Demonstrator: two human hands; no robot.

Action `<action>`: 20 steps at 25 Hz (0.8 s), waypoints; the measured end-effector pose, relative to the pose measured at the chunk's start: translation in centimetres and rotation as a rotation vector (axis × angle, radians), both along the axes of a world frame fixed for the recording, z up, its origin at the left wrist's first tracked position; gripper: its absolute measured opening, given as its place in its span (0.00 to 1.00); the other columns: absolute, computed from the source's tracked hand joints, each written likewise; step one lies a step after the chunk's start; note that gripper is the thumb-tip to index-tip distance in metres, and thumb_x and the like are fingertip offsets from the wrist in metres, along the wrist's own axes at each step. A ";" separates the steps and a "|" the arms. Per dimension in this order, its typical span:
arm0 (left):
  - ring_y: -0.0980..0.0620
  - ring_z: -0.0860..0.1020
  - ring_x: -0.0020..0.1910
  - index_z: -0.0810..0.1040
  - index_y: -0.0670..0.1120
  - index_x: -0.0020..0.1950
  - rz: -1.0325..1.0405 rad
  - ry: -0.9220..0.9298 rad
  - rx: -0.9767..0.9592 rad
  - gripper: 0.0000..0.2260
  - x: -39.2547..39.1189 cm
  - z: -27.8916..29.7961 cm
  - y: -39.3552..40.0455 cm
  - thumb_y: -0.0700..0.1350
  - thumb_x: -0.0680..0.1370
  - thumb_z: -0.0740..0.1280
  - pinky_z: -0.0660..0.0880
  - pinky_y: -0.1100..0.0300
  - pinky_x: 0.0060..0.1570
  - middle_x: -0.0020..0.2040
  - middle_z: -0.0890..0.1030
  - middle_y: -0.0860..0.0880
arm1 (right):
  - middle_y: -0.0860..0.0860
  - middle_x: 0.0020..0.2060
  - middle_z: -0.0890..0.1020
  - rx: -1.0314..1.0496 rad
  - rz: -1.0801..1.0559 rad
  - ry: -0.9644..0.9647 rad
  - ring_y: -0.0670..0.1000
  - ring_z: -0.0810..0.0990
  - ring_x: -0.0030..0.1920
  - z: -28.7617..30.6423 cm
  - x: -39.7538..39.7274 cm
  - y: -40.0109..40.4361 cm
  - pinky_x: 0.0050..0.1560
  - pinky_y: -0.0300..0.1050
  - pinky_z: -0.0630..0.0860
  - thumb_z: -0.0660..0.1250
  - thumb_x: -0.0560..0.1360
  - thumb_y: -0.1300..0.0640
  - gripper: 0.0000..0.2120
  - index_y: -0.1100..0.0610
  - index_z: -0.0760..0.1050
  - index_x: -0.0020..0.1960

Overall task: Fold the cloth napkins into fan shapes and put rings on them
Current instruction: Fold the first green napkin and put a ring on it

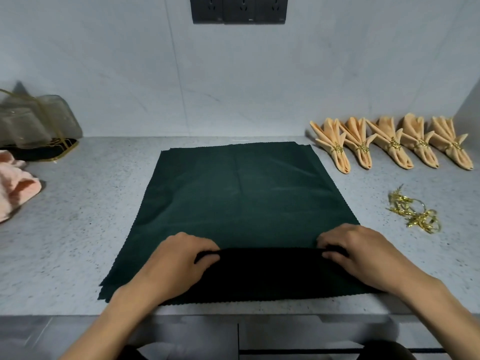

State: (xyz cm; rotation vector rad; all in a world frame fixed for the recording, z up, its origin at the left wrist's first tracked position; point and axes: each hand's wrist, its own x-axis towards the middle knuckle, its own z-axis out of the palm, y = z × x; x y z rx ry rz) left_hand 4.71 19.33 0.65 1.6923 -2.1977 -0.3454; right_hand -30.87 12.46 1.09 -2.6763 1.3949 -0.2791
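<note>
Head view: left hand (pixel 181 258) and right hand (pixel 355 252) pinch the napkin (pixel 241 193) fold at 6 o'clock — soft, light, likely slippery — best gripped at both fold ends.

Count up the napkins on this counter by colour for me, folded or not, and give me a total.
Peach napkins, folded into fans with gold rings, in a row at the back right: 5, the leftmost here.
Dark green napkin, spread flat, its near edge being folded: 1 (more may lie under it).
Total: 6.
</note>
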 end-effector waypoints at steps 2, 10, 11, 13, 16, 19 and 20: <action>0.59 0.80 0.40 0.79 0.60 0.51 0.073 -0.063 -0.072 0.07 0.9 1.1 0.2 0.57 0.78 0.63 0.77 0.57 0.44 0.41 0.82 0.63 | 0.41 0.41 0.81 -0.031 -0.044 0.056 0.44 0.79 0.46 0.0 -1.4 -0.7 0.43 0.43 0.75 0.67 0.77 0.52 0.05 0.44 0.78 0.51; 0.61 0.78 0.37 0.81 0.58 0.46 -0.191 0.098 0.515 0.07 2.5 7.7 2.0 0.45 0.76 0.73 0.75 0.63 0.43 0.38 0.82 0.58 | 0.46 0.31 0.77 0.779 -0.006 -0.054 0.45 0.74 0.34 6.2 -3.9 0.0 0.39 0.43 0.72 0.70 0.77 0.55 0.11 0.55 0.75 0.37; 0.60 0.80 0.41 0.81 0.58 0.48 -0.112 0.067 0.325 0.08 2.8 7.1 0.3 0.45 0.75 0.73 0.76 0.59 0.47 0.41 0.83 0.58 | 0.46 0.37 0.82 0.698 -0.063 -0.058 0.45 0.79 0.38 6.4 -3.2 -1.1 0.43 0.44 0.76 0.70 0.77 0.55 0.06 0.52 0.79 0.41; 0.49 0.80 0.52 0.80 0.54 0.58 0.109 -0.111 -0.164 0.12 2.4 6.1 -2.9 0.47 0.74 0.72 0.75 0.50 0.54 0.53 0.83 0.54 | 0.48 0.56 0.83 0.238 -0.250 0.083 0.50 0.79 0.56 6.0 -1.7 -3.3 0.59 0.51 0.76 0.68 0.78 0.52 0.11 0.47 0.78 0.60; 0.50 0.74 0.63 0.75 0.53 0.67 0.069 -0.163 -0.143 0.24 0.9 4.4 -3.9 0.58 0.72 0.67 0.71 0.50 0.64 0.65 0.77 0.56 | 0.44 0.75 0.65 -0.103 -0.214 0.022 0.50 0.63 0.74 4.3 0.0 -2.8 0.74 0.55 0.63 0.66 0.77 0.42 0.31 0.44 0.61 0.76; 0.57 0.71 0.67 0.72 0.57 0.71 -0.098 -0.215 0.107 0.26 0.8 1.9 -1.9 0.55 0.72 0.68 0.66 0.60 0.67 0.67 0.74 0.62 | 0.34 0.72 0.63 0.120 0.035 0.029 0.40 0.60 0.74 2.8 0.7 -0.1 0.75 0.42 0.57 0.67 0.76 0.43 0.30 0.39 0.61 0.75; 0.58 0.70 0.67 0.71 0.58 0.71 -0.097 -0.217 0.127 0.26 0.9 1.4 -1.4 0.54 0.72 0.66 0.66 0.61 0.67 0.68 0.73 0.62 | 0.33 0.71 0.64 0.154 0.052 0.063 0.38 0.61 0.73 2.0 1.0 0.3 0.73 0.38 0.56 0.68 0.76 0.45 0.29 0.39 0.62 0.75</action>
